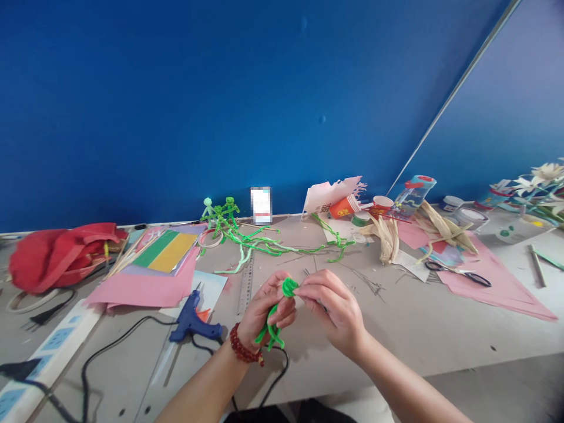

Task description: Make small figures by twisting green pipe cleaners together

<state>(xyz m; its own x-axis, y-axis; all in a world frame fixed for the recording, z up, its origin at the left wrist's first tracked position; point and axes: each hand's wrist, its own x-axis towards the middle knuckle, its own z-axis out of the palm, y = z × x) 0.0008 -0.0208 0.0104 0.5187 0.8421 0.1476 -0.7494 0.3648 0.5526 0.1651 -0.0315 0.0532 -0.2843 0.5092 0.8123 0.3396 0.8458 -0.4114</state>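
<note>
Between my two hands, above the front part of the table, is a green pipe-cleaner figure (289, 286) with a coiled top and loose limbs hanging below. My left hand (267, 308), with a red bead bracelet at the wrist, is closed around its body. The fingertips of my right hand (337, 308) pinch together at the right side of the coiled top; whatever small piece they grip there is hidden. Behind them, several finished green pipe-cleaner figures (220, 214) stand near the wall, with loose green pipe cleaners (264, 247) strewn beside them.
A blue glue gun (194, 317) with its black cord lies left of my hands, near a white power strip (57, 346). Pink paper (145, 288) and a red bag (66, 255) are farther left. To the right lie scissors (458, 273), thin wires (368, 279) and orange paper cups (344, 207).
</note>
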